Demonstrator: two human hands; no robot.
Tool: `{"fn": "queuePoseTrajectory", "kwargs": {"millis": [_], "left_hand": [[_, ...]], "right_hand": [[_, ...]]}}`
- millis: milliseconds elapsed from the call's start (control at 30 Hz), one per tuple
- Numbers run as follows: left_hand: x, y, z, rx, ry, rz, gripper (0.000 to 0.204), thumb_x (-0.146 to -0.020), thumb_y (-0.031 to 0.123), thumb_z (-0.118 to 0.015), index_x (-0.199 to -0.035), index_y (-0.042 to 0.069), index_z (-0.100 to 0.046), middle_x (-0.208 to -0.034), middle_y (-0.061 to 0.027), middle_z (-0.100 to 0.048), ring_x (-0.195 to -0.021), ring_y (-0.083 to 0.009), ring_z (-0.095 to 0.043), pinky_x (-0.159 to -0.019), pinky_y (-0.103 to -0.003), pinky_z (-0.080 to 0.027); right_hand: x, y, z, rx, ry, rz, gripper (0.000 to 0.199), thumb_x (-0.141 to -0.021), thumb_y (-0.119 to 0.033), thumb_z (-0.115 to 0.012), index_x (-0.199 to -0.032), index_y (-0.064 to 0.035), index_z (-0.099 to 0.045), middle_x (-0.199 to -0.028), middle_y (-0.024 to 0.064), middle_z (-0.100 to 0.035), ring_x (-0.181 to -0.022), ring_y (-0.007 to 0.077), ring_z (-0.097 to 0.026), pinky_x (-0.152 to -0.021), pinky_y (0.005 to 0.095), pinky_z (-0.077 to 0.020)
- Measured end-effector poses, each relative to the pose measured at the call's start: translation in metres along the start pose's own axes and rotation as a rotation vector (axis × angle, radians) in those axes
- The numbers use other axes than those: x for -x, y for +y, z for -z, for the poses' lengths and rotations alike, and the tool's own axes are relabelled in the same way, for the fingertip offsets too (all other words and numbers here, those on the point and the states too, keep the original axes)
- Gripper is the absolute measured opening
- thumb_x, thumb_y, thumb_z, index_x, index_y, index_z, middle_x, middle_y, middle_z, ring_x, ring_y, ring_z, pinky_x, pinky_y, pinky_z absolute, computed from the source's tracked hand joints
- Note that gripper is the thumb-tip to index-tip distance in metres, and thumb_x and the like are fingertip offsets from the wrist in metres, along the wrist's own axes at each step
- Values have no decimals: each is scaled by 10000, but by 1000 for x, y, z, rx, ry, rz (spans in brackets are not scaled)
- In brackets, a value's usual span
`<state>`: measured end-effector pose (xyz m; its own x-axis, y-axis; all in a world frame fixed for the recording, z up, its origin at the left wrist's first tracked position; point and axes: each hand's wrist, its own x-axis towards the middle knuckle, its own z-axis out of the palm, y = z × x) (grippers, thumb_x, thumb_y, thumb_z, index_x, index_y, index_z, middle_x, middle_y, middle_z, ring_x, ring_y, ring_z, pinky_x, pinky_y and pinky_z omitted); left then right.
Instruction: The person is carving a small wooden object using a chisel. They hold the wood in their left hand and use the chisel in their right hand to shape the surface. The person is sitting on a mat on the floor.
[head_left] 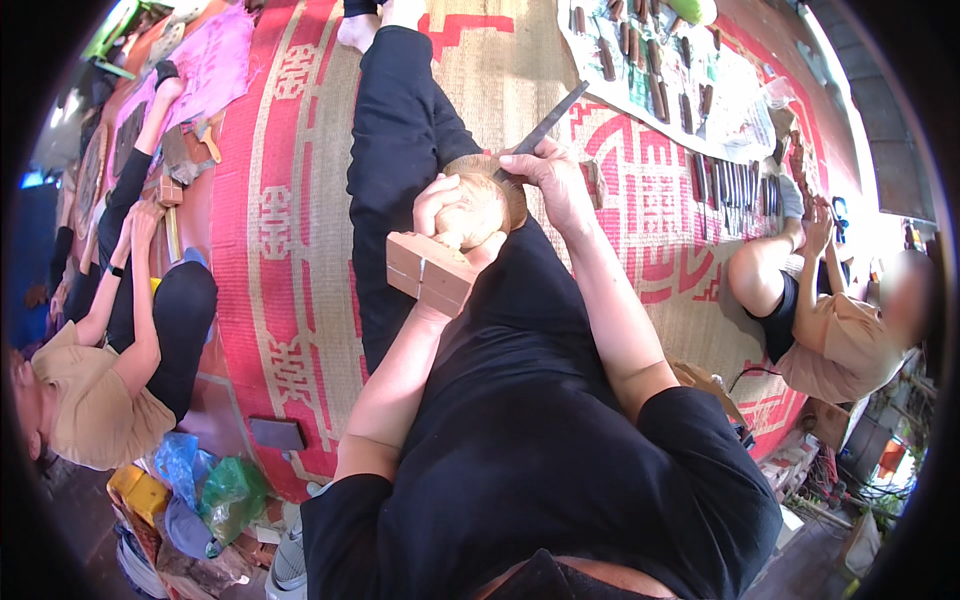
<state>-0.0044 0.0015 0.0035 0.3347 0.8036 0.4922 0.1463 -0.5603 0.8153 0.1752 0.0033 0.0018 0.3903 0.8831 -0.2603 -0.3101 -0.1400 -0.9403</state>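
I sit on a woven mat with my legs in black trousers stretched out. My left hand grips a rounded wooden carving that stands on a square wooden block, resting on my thigh. My right hand is closed around a long dark metal chisel, whose tip meets the top edge of the carving. The chisel's shaft slants up and to the right past my fingers.
A red and tan patterned mat covers the floor. Several chisels lie in rows on a sheet at the upper right. One person sits at the left working wood, another at the right. Plastic bags lie lower left.
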Motion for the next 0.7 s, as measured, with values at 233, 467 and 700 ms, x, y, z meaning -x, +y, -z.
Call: {"fn": "queuePoseTrajectory", "kwargs": {"millis": [233, 467, 700], "left_hand": [[0, 0, -2, -32, 23, 10, 379, -708, 107, -775, -1029, -2, -605, -1238, -127, -489, -1135, -273, -539, -957, -382, -462], [4, -5, -3, 90, 20, 47, 607, -684, 114, -800, -1206, 44, -498, -1257, -93, -475, -1199, -268, -488, -999, -388, -418], [5, -6, -3, 49, 7, 64, 623, -686, 103, -804, -1211, 42, -474, -1259, -91, -478, -1193, -254, -489, -1000, -381, -414]], "right_hand": [[-11, 0, 12, -39, 23, 5, 122, -821, -91, -669, -907, -7, -652, -860, 98, -701, -743, 162, -657, -702, 290, -526], [-9, 15, 15, -55, 111, 1, 111, -812, -56, -680, -902, -3, -641, -807, 115, -693, -664, 183, -668, -654, 304, -548], [12, -1, 0, -7, 10, -4, 118, -845, -98, -646, -900, 5, -624, -862, 115, -694, -776, 178, -660, -756, 301, -524]]}}
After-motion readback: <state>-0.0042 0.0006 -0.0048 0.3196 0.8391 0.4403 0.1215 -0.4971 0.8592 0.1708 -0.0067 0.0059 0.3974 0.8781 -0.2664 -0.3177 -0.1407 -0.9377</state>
